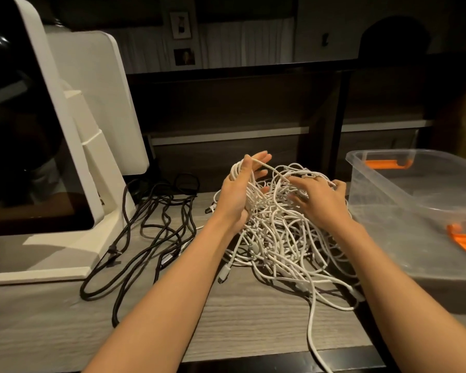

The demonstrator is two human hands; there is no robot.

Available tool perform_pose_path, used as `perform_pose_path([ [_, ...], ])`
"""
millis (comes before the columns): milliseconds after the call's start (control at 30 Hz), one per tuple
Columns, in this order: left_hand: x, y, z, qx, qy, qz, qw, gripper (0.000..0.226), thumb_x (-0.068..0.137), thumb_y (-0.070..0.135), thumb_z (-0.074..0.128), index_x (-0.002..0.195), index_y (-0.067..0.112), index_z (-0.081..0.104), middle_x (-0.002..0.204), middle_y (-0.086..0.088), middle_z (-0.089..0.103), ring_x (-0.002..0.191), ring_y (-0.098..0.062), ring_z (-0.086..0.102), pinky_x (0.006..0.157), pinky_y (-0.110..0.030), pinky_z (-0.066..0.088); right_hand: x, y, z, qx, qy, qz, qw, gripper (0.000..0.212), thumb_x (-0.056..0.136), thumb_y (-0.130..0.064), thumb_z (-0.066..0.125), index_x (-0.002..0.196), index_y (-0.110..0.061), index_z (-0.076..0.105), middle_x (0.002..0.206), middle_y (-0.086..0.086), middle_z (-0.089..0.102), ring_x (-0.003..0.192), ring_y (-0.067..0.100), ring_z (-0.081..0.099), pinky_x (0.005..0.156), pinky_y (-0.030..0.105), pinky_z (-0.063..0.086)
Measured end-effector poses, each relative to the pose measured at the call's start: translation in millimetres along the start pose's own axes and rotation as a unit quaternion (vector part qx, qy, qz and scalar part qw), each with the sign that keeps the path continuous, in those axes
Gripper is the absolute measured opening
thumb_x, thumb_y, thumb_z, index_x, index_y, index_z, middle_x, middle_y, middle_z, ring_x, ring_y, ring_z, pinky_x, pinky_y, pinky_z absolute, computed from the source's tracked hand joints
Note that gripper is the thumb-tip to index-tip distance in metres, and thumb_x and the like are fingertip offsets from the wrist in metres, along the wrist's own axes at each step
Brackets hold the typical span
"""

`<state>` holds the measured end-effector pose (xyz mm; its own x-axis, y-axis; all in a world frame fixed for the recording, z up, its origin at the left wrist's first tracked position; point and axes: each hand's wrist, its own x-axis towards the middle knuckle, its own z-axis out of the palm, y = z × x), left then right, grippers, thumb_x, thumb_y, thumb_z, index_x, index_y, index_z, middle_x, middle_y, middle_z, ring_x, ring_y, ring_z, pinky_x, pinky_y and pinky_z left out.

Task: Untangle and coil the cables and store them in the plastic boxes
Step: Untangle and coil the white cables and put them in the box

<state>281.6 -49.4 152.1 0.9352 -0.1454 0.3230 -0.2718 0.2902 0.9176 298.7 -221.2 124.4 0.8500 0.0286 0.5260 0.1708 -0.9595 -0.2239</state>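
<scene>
A big tangle of white cables (283,238) lies on the wooden table in front of me, with one strand trailing off the near edge. My left hand (240,189) is raised at the tangle's left side, loops of white cable draped over it and one strand pinched between thumb and fingers. My right hand (318,197) rests palm down on top of the tangle, its fingers spread and dug into the strands. A clear plastic box (404,211) with orange clips stands at the right, nothing visible inside.
A loose heap of black cables (156,232) lies left of the white ones. A white monitor stand and screen (73,168) fill the left side. Dark shelving runs behind the table. The table's near edge is close below my forearms.
</scene>
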Motion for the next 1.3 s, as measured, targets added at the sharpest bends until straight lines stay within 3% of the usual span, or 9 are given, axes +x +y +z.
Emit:
perform_pose_path([
  [67, -0.8, 0.1, 0.1, -0.047, -0.014, -0.012, 0.999, 0.034, 0.103, 0.037, 0.034, 0.107, 0.021, 0.064, 0.120, 0.006, 0.068, 0.117, -0.006, 0.059, 0.086, -0.026, 0.051, -0.7, -0.2, 0.3, 0.016, 0.025, 0.008, 1.000, 0.038, 0.097, -0.042, 0.048, 0.134, -0.036, 0.051, 0.129, -0.009, 0.059, 0.127, 0.014, 0.044, 0.107, 0.047, 0.017],
  [200, 0.3, -1.0, -1.2, -0.104, 0.004, -0.026, 0.994, 0.036, 0.104, 0.036, 0.034, 0.099, 0.015, 0.063, 0.114, -0.002, 0.071, 0.111, -0.013, 0.065, 0.093, -0.032, 0.052, -0.8, -0.8, -1.8, 0.082, 0.092, 0.001, 0.992, 0.029, 0.094, -0.047, 0.049, 0.109, -0.028, 0.066, 0.112, -0.011, 0.066, 0.112, 0.011, 0.054, 0.102, 0.042, 0.020],
  [400, 5.2, -5.1, -4.9, -0.138, 0.052, -0.022, 0.989, 0.034, 0.104, 0.036, 0.035, 0.100, 0.016, 0.062, 0.111, 0.001, 0.071, 0.102, -0.014, 0.068, 0.082, -0.031, 0.056, 0.3, -0.6, -0.7, 0.186, 0.126, 0.016, 0.974, 0.024, 0.091, -0.036, 0.061, 0.106, -0.018, 0.064, 0.098, -0.002, 0.068, 0.092, 0.018, 0.062, 0.089, 0.048, 0.047],
  [567, 7.8, -9.5, -8.8, -0.128, 0.077, -0.040, 0.988, 0.033, 0.103, 0.038, 0.039, 0.100, 0.017, 0.064, 0.111, 0.002, 0.072, 0.092, -0.013, 0.069, 0.076, -0.028, 0.053, 0.7, -1.7, -4.0, 0.293, 0.150, 0.026, 0.944, 0.015, 0.091, -0.041, 0.057, 0.088, -0.028, 0.064, 0.081, -0.017, 0.060, 0.080, 0.005, 0.058, 0.086, 0.052, 0.047],
  [767, 8.7, -10.9, -8.2, -0.111, 0.118, -0.057, 0.985, 0.033, 0.102, 0.039, 0.039, 0.106, 0.018, 0.065, 0.113, 0.000, 0.072, 0.086, -0.012, 0.069, 0.082, -0.032, 0.053, 0.8, -2.2, -0.4, 0.227, 0.235, 0.001, 0.945, 0.007, 0.088, -0.024, 0.067, 0.089, -0.018, 0.071, 0.083, -0.007, 0.063, 0.079, 0.013, 0.061, 0.084, 0.051, 0.049],
  [833, 8.1, -10.8, -8.0, -0.107, 0.128, -0.058, 0.984, 0.033, 0.103, 0.039, 0.039, 0.107, 0.019, 0.065, 0.110, -0.001, 0.072, 0.083, -0.012, 0.068, 0.077, -0.030, 0.053, -1.3, -2.9, -0.4, 0.163, 0.257, -0.012, 0.953, 0.008, 0.087, -0.023, 0.067, 0.086, -0.015, 0.070, 0.083, -0.001, 0.065, 0.080, 0.020, 0.060, 0.088, 0.041, 0.041],
  [1000, 6.4, -10.1, -7.4, -0.058, 0.150, -0.050, 0.986, 0.030, 0.102, 0.041, 0.041, 0.100, 0.025, 0.066, 0.058, 0.005, 0.061, 0.060, -0.012, 0.057, 0.067, -0.030, 0.049, -3.3, -1.0, -4.8, 0.083, 0.311, -0.048, 0.946, 0.015, 0.086, -0.029, 0.067, 0.082, -0.014, 0.070, 0.089, 0.004, 0.061, 0.086, 0.022, 0.054, 0.080, 0.031, 0.024],
  [1200, 8.3, -9.9, -8.3, -0.021, 0.168, -0.035, 0.985, 0.027, 0.102, 0.042, 0.041, 0.097, 0.031, 0.066, 0.052, 0.008, 0.053, 0.055, -0.012, 0.052, 0.061, -0.028, 0.044, -4.5, -2.5, -6.6, 0.084, 0.281, -0.074, 0.953, 0.038, 0.089, -0.041, 0.051, 0.066, -0.015, 0.065, 0.085, 0.000, 0.058, 0.084, 0.015, 0.044, 0.077, 0.027, 0.017],
  [1300, 8.5, -11.2, -7.5, 0.060, 0.140, -0.006, 0.988, 0.038, 0.103, 0.039, 0.040, 0.096, 0.013, 0.067, 0.058, -0.001, 0.051, 0.052, -0.004, 0.055, 0.052, -0.007, 0.043, -3.5, -6.0, -9.7, 0.110, 0.249, -0.047, 0.961, 0.021, 0.086, -0.030, 0.050, 0.084, -0.017, 0.067, 0.099, 0.001, 0.056, 0.097, 0.017, 0.047, 0.082, 0.027, 0.018],
])
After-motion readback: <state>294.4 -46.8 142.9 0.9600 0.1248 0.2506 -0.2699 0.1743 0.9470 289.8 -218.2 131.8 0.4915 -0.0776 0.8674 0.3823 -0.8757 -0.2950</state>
